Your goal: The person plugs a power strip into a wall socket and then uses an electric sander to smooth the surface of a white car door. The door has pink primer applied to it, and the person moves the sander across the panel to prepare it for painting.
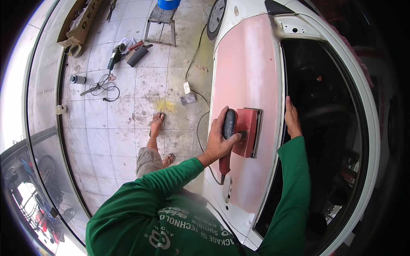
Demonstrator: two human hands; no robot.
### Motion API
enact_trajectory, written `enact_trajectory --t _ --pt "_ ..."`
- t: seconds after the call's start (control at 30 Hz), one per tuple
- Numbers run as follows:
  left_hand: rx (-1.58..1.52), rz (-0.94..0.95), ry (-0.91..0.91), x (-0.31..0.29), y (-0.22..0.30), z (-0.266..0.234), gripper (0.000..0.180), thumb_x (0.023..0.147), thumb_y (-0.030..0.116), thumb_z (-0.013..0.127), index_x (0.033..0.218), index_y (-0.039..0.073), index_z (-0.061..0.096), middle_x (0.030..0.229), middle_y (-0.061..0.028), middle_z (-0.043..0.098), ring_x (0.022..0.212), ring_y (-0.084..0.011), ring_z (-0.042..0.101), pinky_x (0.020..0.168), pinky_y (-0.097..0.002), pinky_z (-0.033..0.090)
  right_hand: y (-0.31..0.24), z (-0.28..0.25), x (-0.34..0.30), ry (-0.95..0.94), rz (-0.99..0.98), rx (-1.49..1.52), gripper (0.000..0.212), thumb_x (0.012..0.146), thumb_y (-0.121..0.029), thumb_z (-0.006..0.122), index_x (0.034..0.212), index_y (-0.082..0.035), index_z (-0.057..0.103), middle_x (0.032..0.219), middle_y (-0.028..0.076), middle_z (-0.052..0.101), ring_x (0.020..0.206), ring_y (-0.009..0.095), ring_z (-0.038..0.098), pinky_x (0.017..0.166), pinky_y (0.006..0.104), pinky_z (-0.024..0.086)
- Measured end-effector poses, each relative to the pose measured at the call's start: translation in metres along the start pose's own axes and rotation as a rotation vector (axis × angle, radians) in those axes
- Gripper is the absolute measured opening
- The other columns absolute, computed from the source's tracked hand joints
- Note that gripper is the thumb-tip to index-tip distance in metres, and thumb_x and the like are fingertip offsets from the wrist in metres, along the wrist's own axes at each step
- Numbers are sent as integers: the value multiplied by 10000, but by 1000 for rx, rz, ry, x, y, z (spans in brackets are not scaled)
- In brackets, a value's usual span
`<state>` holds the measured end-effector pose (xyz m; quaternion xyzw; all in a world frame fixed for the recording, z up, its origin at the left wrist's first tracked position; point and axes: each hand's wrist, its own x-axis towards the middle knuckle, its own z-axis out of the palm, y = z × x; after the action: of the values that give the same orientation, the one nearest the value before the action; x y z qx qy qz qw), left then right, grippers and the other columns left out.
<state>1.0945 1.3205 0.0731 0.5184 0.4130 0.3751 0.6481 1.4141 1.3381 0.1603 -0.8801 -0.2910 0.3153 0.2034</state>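
Grips a red power sander (249, 143) in the left hand (222, 138), with fingers and thumb clamped round its dark handle (229, 121). Rests that sander on the pink-coated side panel (239, 68) of a white car, close to the window edge and past the middle toward the near end. Lays the right hand (293, 119) at the lower edge of the dark window (324, 119), level with the sander, with straight fingers close together. Looks patchy across the panel, dull pink with a cloudy white streak lengthwise, then gives way to white bodywork at the near edge. Stands in sandals on a pale tiled floor (121, 145), grubby, scuffed and dusted yellow near the forward foot. At the floor's far edge, a worn stool (161, 18) under a blue bucket (168, 4), left of a car wheel (216, 19). In the far left corner, an open carton (83, 26). Nearer, a green-and-black power tool (114, 57) and a loosely looped cord (102, 86). Beside the left edge, a dark jar (77, 80); along that edge, glass panes (45, 72) with jumbled clutter beyond.
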Motion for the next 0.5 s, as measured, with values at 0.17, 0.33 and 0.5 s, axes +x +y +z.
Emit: enact_trajectory --t 0.17,0.33,0.5 --pt "-10 -75 -79 -63 15 2 988 794 241 803 1636 67 316 1326 -200 547 1226 -349 566 1095 -441 428 68 7 -58 137 38 -214 922 1041 -762 294 1176 34 740 1140 289 717 1125 406 672 1030 459 483" --pt "-44 12 12 -30 -7 6 993 793 260 827 1635 85 330 1311 -210 576 1170 -347 600 1058 -436 475 87 9 -40 228 -63 -223 939 1023 -779 343 956 68 743 806 229 708 796 335 695 831 450 525" --pt "-162 -47 -6 50 5 1 937 812 227 791 1607 0 349 1274 -178 647 1077 -235 656 995 -369 534 89 15 -36 287 -49 -315 933 1029 -769 337 915 66 737 767 237 684 750 347 688 769 456 527"
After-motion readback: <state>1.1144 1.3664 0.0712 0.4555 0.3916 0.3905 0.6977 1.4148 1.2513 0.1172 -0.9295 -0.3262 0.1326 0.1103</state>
